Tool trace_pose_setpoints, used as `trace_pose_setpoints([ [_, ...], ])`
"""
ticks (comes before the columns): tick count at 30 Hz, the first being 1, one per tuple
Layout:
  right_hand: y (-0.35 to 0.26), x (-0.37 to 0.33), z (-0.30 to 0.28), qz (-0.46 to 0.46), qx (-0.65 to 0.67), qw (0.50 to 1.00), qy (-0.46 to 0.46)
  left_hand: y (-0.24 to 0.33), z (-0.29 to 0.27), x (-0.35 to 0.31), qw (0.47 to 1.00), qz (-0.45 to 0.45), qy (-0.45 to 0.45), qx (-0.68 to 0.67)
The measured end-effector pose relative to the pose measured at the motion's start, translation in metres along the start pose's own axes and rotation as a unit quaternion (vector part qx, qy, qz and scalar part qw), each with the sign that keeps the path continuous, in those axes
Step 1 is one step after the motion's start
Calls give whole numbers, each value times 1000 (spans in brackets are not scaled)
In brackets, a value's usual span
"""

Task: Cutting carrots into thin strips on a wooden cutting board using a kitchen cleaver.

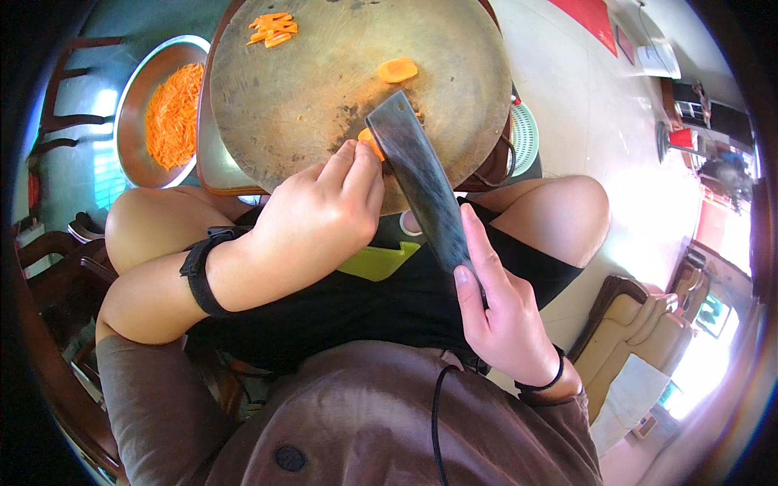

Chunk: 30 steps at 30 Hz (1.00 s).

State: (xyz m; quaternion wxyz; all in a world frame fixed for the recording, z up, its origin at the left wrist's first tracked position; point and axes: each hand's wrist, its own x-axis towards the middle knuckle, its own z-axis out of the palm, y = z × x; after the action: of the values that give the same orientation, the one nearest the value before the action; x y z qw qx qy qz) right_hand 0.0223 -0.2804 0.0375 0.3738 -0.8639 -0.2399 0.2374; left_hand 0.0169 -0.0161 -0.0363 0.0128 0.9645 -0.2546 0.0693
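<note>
A large round wooden chopping board [324, 89] lies before me. On it my left hand [328, 198] presses its bunched fingertips on a piece of carrot [370, 142], which is partly hidden under them. Against that piece stands the broad dark blade of a cleaver [421, 174]. My right hand [498, 312] is shut on the cleaver near its lower end, with the thumb and forefinger along the blade; the handle is hidden in the palm. Farther up the board rests a carrot slice [398, 70], and a small pile of carrot sticks [273, 29] sits at the far left.
A metal bowl [126, 121] of shredded carrot [174, 117] stands left of the board. A pale green plastic basket [525, 139] is at the board's right. My bent knees flank the board's near side. A yellow-green object [377, 263] shows between my legs, and a cushioned chair [628, 332] stands at right.
</note>
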Motion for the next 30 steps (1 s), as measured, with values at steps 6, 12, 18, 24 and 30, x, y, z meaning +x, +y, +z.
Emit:
trace_pose_setpoints([
  [6,-1,-2,0,10,-25,999,-20,-3,-2,3,1000,-1,16,3],
  [12,-8,-1,2,12,-65,997,-32,-21,-8,10,993,-55,-57,-92],
  [18,-10,2,5,8,-76,996,-36,-22,-4,10,998,-15,-41,-53],
  [24,-11,18,16,-5,-102,994,-36,-23,-4,10,997,-11,-21,-70],
  [30,-10,-13,14,7,-182,982,-58,-21,1,15,998,-11,50,-46],
])
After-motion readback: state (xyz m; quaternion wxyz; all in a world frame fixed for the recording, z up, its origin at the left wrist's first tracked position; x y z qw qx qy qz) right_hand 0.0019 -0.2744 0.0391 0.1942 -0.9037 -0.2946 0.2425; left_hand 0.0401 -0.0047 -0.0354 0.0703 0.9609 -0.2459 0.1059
